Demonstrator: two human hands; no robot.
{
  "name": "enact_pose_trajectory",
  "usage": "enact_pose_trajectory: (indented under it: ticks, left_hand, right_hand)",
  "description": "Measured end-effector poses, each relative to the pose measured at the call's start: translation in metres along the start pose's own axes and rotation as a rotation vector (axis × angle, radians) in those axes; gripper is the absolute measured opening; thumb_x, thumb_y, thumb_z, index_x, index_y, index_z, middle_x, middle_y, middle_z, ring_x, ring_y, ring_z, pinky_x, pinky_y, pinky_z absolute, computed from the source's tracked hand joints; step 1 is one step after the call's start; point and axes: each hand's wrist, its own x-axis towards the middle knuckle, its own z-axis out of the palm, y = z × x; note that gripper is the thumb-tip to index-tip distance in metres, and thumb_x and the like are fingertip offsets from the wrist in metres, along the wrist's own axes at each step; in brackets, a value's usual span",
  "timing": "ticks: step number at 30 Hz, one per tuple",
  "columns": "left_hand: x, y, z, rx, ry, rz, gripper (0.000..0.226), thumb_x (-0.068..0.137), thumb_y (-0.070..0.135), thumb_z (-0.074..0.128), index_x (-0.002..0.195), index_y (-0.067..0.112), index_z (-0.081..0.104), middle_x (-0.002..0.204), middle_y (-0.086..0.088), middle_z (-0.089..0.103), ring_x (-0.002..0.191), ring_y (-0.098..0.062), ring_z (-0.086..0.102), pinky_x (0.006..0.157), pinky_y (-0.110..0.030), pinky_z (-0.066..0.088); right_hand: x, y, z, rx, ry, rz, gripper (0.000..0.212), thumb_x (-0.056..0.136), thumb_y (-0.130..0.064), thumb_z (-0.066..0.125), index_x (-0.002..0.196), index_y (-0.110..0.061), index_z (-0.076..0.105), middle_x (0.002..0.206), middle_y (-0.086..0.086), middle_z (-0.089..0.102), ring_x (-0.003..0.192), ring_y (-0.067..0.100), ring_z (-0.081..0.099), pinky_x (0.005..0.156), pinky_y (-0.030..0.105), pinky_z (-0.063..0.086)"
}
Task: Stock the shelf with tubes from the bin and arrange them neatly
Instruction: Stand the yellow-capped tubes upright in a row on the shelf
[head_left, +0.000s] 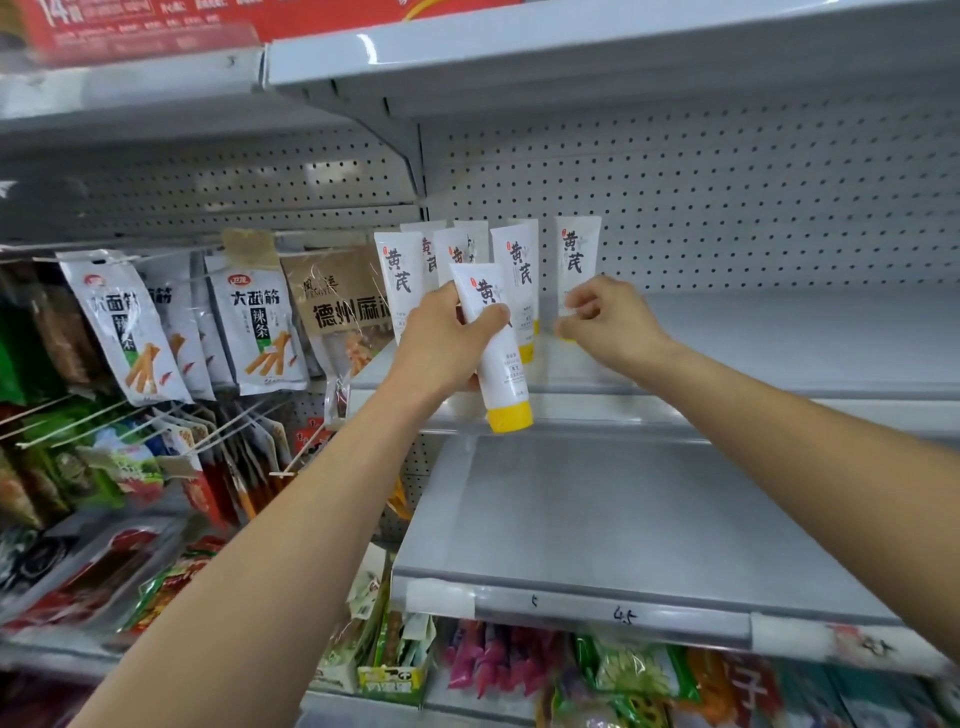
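Left hand (441, 338) is up at shelf height, its grip wrapped round a white plastic tube with a yellow cap (501, 358). The tube is cap down and tilted, hanging just in front of the cluster of matching standing tubes (400, 275). Right hand (608, 322) works just right of that cluster, its grip narrowed, fingertips pinching the lower body of the rightmost standing tube (576, 260), which stands a little apart from its neighbours.

Progress, as I judge it, is early: some six or seven tubes stand in two loose rows at the left end of the grey metal shelf (779, 338), unevenly spaced. The held one is not yet placed, and most of the shelf's length right of the cluster is left to fill. The bin is out of view.

Just left of the cluster hang silver snack packets (260, 322) on pegs, crowding that end. Below the cluster sits a second grey shelf (623, 509).
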Motion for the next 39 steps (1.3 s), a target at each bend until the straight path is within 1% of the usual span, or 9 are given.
enact_pose_trajectory:
  ticks: [6, 9, 12, 15, 20, 25, 30, 34, 39]
  left_hand:
    - [-0.008, 0.012, -0.001, 0.046, 0.005, 0.048, 0.017, 0.090, 0.028, 0.059, 0.102, 0.017, 0.061, 0.094, -0.005, 0.071, 0.087, -0.025, 0.070, 0.071, -0.052, 0.059]
    - [-0.015, 0.015, -0.002, 0.030, -0.009, 0.053, 0.018, 0.090, 0.028, 0.060, 0.104, 0.016, 0.061, 0.095, -0.006, 0.071, 0.085, -0.024, 0.071, 0.064, -0.049, 0.060]
    - [-0.021, 0.017, -0.005, -0.005, -0.029, 0.058, 0.019, 0.092, 0.031, 0.060, 0.105, 0.017, 0.061, 0.096, -0.006, 0.071, 0.086, -0.021, 0.071, 0.066, -0.045, 0.061]
    - [-0.025, 0.012, -0.010, 0.134, -0.035, 0.109, 0.013, 0.093, 0.040, 0.056, 0.100, 0.029, 0.059, 0.095, 0.000, 0.071, 0.088, -0.017, 0.068, 0.076, -0.043, 0.058]
    - [-0.030, -0.003, -0.010, 0.445, -0.003, 0.206, 0.019, 0.092, 0.037, 0.056, 0.107, 0.027, 0.062, 0.084, 0.015, 0.065, 0.083, -0.009, 0.062, 0.080, -0.037, 0.054]
    - [-0.028, -0.008, -0.002, 0.640, -0.051, 0.250, 0.022, 0.092, 0.035, 0.054, 0.110, 0.024, 0.062, 0.090, 0.014, 0.065, 0.092, -0.014, 0.063, 0.087, -0.039, 0.050]
    - [-0.024, -0.011, 0.005, 0.699, -0.077, 0.234, 0.025, 0.093, 0.037, 0.055, 0.113, 0.024, 0.062, 0.102, 0.010, 0.068, 0.099, -0.017, 0.062, 0.090, -0.040, 0.048]
    - [-0.022, -0.015, 0.008, 0.723, -0.086, 0.223, 0.026, 0.094, 0.037, 0.054, 0.114, 0.024, 0.061, 0.104, 0.009, 0.068, 0.100, -0.017, 0.061, 0.088, -0.039, 0.049]
    - [-0.021, -0.020, 0.008, 0.801, -0.068, 0.234, 0.028, 0.095, 0.037, 0.053, 0.117, 0.024, 0.061, 0.109, 0.009, 0.067, 0.103, -0.017, 0.060, 0.090, -0.040, 0.048]
  right_hand:
    - [-0.055, -0.039, 0.001, 0.147, -0.521, -0.079, 0.022, 0.081, -0.017, 0.072, 0.102, -0.014, 0.068, 0.098, -0.002, 0.073, 0.085, 0.007, 0.067, 0.071, 0.016, 0.050]
    - [-0.062, -0.039, 0.007, 0.147, -0.451, -0.070, 0.030, 0.077, -0.013, 0.074, 0.106, -0.010, 0.064, 0.103, 0.003, 0.073, 0.097, 0.015, 0.069, 0.089, 0.032, 0.054]
    - [-0.061, -0.037, 0.008, 0.134, -0.373, -0.064, 0.034, 0.074, -0.014, 0.077, 0.104, -0.010, 0.062, 0.099, 0.005, 0.072, 0.094, 0.020, 0.069, 0.088, 0.039, 0.055]
    - [-0.052, -0.034, 0.002, 0.149, -0.248, -0.058, 0.036, 0.072, -0.016, 0.080, 0.103, -0.013, 0.061, 0.097, 0.003, 0.071, 0.089, 0.018, 0.069, 0.079, 0.033, 0.057]
    - [-0.031, -0.020, -0.010, 0.098, -0.042, 0.021, 0.042, 0.072, -0.018, 0.080, 0.107, -0.014, 0.057, 0.097, -0.003, 0.067, 0.087, 0.012, 0.067, 0.075, 0.029, 0.055]
    - [-0.020, 0.001, -0.009, -0.049, 0.012, 0.068, 0.035, 0.071, -0.021, 0.081, 0.092, -0.021, 0.052, 0.088, -0.008, 0.060, 0.078, 0.009, 0.058, 0.056, 0.018, 0.039]
    - [-0.008, 0.012, -0.004, -0.100, 0.022, 0.080, 0.040, 0.073, -0.021, 0.079, 0.099, -0.017, 0.048, 0.095, -0.004, 0.057, 0.085, 0.015, 0.054, 0.056, 0.019, 0.036]
    - [-0.001, 0.015, -0.001, -0.113, 0.024, 0.065, 0.042, 0.074, -0.020, 0.077, 0.105, -0.013, 0.050, 0.101, 0.000, 0.059, 0.090, 0.017, 0.055, 0.070, 0.026, 0.040]
    - [0.006, 0.017, 0.003, -0.104, 0.020, 0.066, 0.045, 0.075, -0.018, 0.076, 0.112, -0.010, 0.051, 0.106, 0.002, 0.059, 0.092, 0.017, 0.055, 0.074, 0.027, 0.044]
